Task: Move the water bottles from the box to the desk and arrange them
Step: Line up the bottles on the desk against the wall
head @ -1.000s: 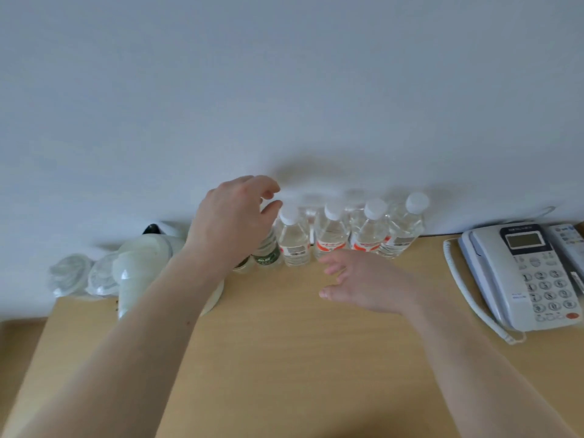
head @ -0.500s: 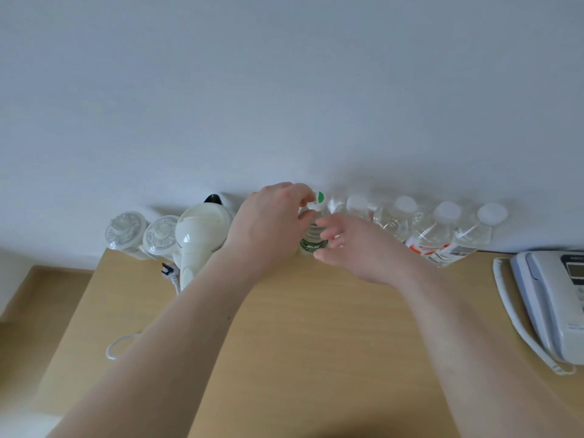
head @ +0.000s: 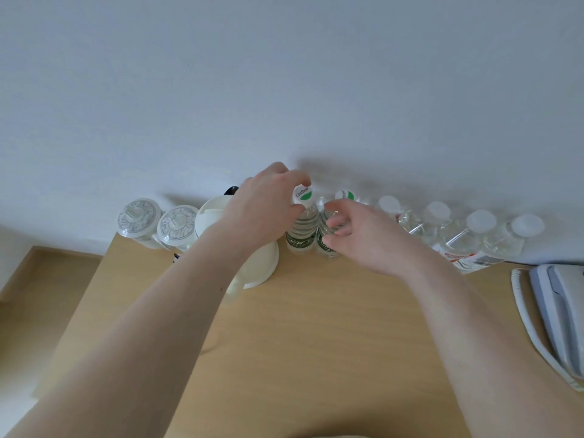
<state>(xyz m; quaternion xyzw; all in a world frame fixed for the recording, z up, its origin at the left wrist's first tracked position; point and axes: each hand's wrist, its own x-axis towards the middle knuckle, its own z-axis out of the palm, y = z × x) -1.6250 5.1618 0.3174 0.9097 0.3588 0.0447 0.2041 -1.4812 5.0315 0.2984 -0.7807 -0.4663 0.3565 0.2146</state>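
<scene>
Bottles: two green-labelled water bottles, left one [head: 301, 227] and right one [head: 327, 238], stand upright and touching at the tabletop's [head: 300, 327] back edge, by the wall.
Left hand [head: 262, 213]: grip curled round the left bottle's neck, just under its green-and-white cap.
Right hand [head: 357, 235]: fingers bent round the right bottle's body.
Row: four white-capped clear bottles [head: 442, 226] line the wall to the right.
Surroundings: white kettle [head: 262, 267] just left; telephone [head: 559, 314] at right edge.
</scene>
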